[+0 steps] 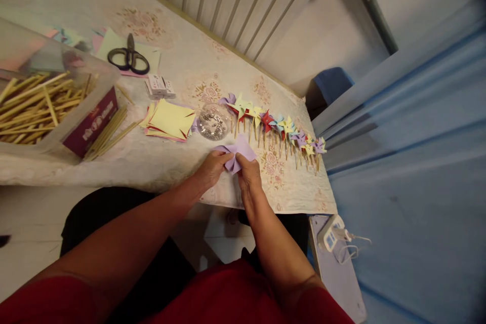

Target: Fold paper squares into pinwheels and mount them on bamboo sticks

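Note:
A square of purple paper (pixel 240 151) lies near the table's front edge, partly folded. My left hand (pixel 211 167) pinches its left side and my right hand (pixel 248 172) presses its lower right corner. Just behind it stands a small clear container of shiny pins (pixel 211 122). A row of finished paper pinwheels (pixel 277 125) on wooden sticks runs from the container to the right. A stack of yellow and pink paper squares (pixel 169 120) lies left of the container.
A clear plastic box (pixel 99 86) of wooden sticks sits at the left, with loose sticks (pixel 110 132) beside it. Black scissors (pixel 129 56) rest on paper sheets further back. A small white box (pixel 160 86) lies mid-table. A power strip (pixel 331 233) sits below the table's right end.

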The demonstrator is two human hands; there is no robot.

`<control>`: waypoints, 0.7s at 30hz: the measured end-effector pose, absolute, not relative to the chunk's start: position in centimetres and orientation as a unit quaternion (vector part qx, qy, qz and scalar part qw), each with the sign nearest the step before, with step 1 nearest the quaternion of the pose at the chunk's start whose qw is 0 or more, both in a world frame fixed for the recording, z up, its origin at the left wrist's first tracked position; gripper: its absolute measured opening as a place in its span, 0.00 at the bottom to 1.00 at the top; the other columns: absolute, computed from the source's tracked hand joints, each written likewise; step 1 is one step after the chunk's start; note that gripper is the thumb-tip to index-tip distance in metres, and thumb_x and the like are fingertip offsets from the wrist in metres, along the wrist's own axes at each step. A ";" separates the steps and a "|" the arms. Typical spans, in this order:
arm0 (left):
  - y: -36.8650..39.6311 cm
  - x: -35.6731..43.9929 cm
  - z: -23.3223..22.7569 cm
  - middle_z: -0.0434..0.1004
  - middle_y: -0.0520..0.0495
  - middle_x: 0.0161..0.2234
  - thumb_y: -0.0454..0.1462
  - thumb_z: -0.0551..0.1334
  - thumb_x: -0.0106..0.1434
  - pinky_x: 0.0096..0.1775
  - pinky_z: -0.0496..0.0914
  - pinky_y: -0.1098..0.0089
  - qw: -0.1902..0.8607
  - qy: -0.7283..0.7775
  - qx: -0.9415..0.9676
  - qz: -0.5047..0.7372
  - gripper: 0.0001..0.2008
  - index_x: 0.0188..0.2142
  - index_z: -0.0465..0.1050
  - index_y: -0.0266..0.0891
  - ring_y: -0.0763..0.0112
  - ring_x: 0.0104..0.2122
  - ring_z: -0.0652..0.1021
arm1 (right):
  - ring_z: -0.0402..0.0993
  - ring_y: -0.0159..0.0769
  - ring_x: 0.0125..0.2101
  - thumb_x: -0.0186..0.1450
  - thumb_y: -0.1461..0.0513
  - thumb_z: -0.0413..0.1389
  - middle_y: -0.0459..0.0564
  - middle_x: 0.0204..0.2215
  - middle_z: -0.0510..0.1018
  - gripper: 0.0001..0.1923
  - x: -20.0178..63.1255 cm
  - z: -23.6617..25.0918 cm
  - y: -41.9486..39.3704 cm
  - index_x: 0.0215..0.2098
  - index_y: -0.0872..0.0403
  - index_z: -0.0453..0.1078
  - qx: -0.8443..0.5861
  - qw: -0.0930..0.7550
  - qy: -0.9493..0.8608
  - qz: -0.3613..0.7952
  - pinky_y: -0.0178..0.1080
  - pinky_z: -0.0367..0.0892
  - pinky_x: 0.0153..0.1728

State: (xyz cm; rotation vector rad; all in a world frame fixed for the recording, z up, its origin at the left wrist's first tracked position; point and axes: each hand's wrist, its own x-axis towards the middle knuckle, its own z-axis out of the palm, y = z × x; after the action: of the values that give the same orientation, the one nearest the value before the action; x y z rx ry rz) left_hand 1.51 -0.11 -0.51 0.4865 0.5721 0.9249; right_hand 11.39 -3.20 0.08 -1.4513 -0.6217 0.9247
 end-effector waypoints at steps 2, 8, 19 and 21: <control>-0.1 1.5 -0.5 0.77 0.51 0.24 0.35 0.70 0.45 0.30 0.66 0.74 0.825 0.274 0.232 0.436 0.08 0.26 0.75 0.35 0.76 0.24 0.73 | 0.79 0.39 0.37 0.51 0.60 0.62 0.52 0.38 0.83 0.20 11.2 0.2 -3.2 0.42 0.57 0.73 -0.621 0.618 -0.257 0.408 0.41 0.75 0.44; 0.1 1.7 -1.3 0.76 0.50 0.23 0.36 0.68 0.47 0.29 0.65 0.73 0.817 0.274 0.264 0.434 0.07 0.26 0.75 0.33 0.76 0.23 0.71 | 0.79 0.40 0.40 0.52 0.59 0.60 0.52 0.39 0.82 0.19 10.9 0.6 -3.4 0.43 0.57 0.73 -0.639 0.599 -0.273 0.398 0.41 0.75 0.43; 0.4 1.3 -0.7 0.74 0.51 0.21 0.35 0.69 0.45 0.30 0.67 0.73 0.818 0.269 0.265 0.434 0.08 0.25 0.74 0.34 0.74 0.23 0.72 | 0.71 0.33 0.28 0.61 0.47 0.54 0.45 0.26 0.74 0.17 11.9 0.4 -5.1 0.33 0.53 0.67 -0.693 0.564 -0.322 0.313 0.36 0.69 0.31; 0.5 1.2 -0.4 0.75 0.51 0.22 0.35 0.69 0.46 0.29 0.67 0.73 0.818 0.268 0.265 0.435 0.08 0.25 0.74 0.35 0.74 0.23 0.72 | 0.67 0.31 0.25 0.63 0.48 0.51 0.43 0.24 0.70 0.16 12.3 0.2 -6.1 0.32 0.52 0.65 -0.729 0.560 -0.323 0.225 0.35 0.67 0.30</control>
State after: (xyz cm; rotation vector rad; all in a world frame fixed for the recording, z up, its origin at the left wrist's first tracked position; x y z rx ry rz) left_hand 1.19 0.48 -0.42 0.5638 0.5715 0.9276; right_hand 12.31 -6.10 0.21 -1.7171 -0.7619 0.5302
